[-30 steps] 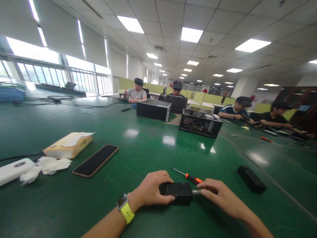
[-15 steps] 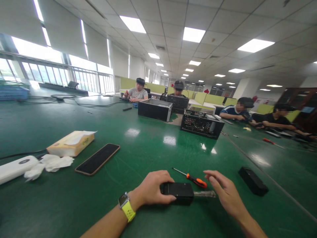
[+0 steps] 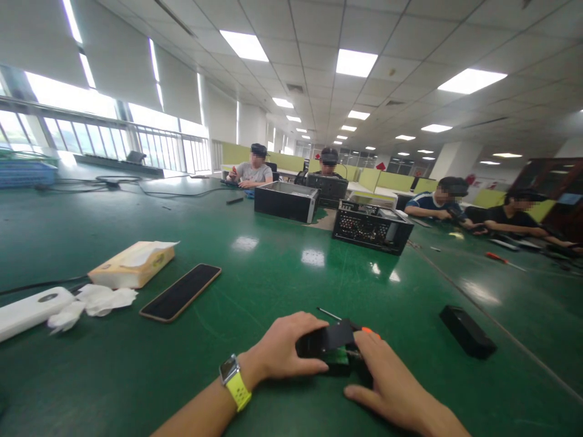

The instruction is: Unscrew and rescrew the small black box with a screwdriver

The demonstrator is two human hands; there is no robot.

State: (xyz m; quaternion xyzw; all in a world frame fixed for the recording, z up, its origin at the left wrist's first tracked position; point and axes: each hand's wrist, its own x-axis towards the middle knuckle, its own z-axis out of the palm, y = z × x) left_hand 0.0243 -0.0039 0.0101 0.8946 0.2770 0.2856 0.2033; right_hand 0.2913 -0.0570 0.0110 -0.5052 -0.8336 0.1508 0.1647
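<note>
My left hand (image 3: 285,350), with a yellow-strapped watch on the wrist, grips a small black box (image 3: 330,342) on the green table. The box's black lid is tilted up, and a green circuit board shows underneath. My right hand (image 3: 387,383) rests against the box's right side with its fingers curled on it. An orange-handled screwdriver (image 3: 346,323) lies just behind the box, mostly hidden by it.
A phone (image 3: 180,292), a tissue box (image 3: 132,264), crumpled tissue (image 3: 98,300) and a white power bank (image 3: 30,310) lie to the left. Another black box (image 3: 467,331) sits to the right. Two open computer cases (image 3: 372,226) stand further back, where other people sit working.
My right hand let go of the metal part sticking out of the box, lifted away, then came back onto the box's right side. The lid is now tilted up.
</note>
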